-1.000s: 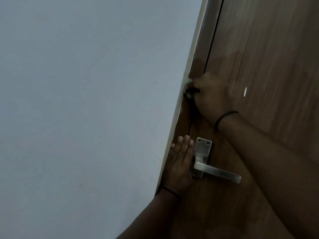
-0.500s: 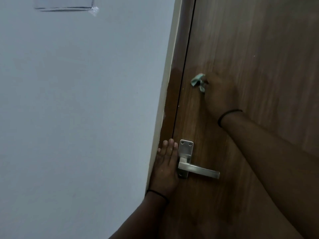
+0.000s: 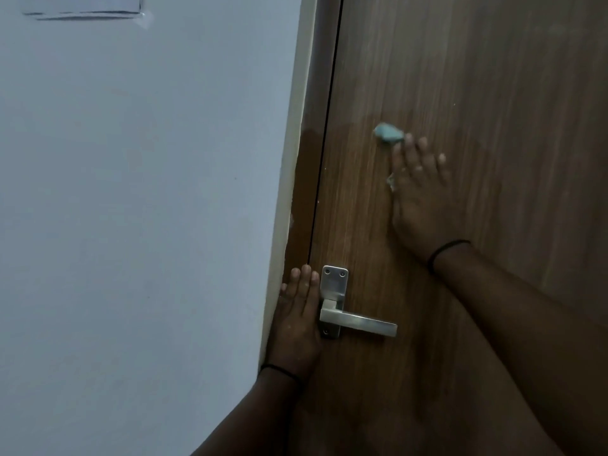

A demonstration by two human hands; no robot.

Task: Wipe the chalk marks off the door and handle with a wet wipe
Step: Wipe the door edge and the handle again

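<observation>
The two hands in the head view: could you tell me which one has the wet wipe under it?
The right hand, higher on the door, presses the pale blue wet wipe with straight fingers. The left hand lies flat beside the handle, holding nothing.

no readable text, labels or signs

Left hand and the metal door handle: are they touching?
Cannot tell. In the head view the left hand lies flat right beside the handle plate; no gap or contact shows plainly.
</observation>
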